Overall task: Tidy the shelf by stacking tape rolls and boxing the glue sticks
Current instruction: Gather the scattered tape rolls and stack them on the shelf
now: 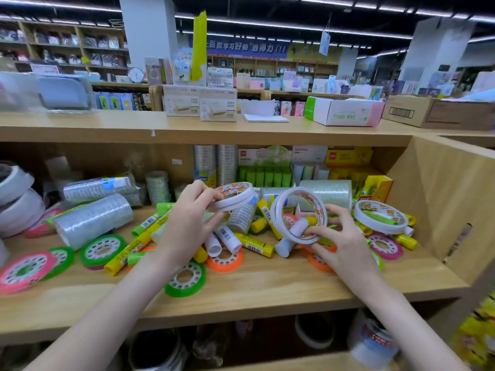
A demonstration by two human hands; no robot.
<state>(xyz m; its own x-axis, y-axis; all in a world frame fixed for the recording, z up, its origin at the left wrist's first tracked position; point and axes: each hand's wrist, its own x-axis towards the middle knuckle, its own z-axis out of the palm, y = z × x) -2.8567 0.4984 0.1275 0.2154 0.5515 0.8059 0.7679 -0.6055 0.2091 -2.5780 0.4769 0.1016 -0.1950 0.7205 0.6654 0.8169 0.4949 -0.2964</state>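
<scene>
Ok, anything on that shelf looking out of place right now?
Yes: loose glue sticks lie jumbled with flat coloured tape rolls across the shelf, unboxed. Each hand holds a white roll: left hand, right hand.

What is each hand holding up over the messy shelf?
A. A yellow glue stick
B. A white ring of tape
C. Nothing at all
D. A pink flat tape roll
B. The left hand pinches one white tape ring and the right hand pinches another white tape ring, while the glue sticks lie loose on the shelf.
</scene>
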